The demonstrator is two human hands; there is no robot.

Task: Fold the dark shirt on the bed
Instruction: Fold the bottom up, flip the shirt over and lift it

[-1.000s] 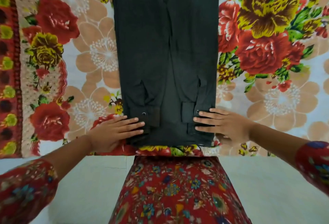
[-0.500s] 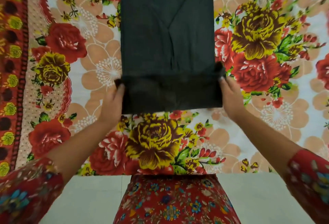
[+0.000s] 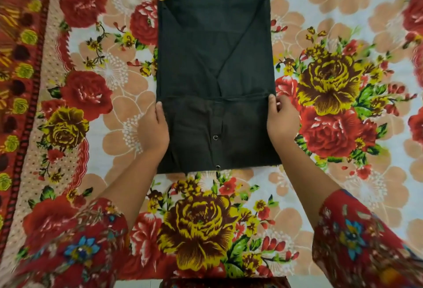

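Observation:
The dark shirt (image 3: 212,58) lies on the floral bedsheet (image 3: 332,196), collar at the far end, sleeves tucked in. Its lower part is folded up over the body, forming a flap with two buttons showing on the placket (image 3: 216,150). My left hand (image 3: 156,129) rests along the flap's left edge, fingertips at its upper left corner. My right hand (image 3: 280,122) is at the flap's right edge, fingers curled on the upper right corner. Both hands still hold the fabric edges.
The bedsheet, printed with red and yellow roses, spreads on all sides of the shirt. A red patterned border (image 3: 20,104) runs along the left. My red floral sleeves fill the lower corners. The bed's near edge lies at the bottom of the view.
Both hands lifted the shirt's bottom hem from the near edge and carried it away from me, laying it over the middle of the shirt. The view has tilted further over the bed.

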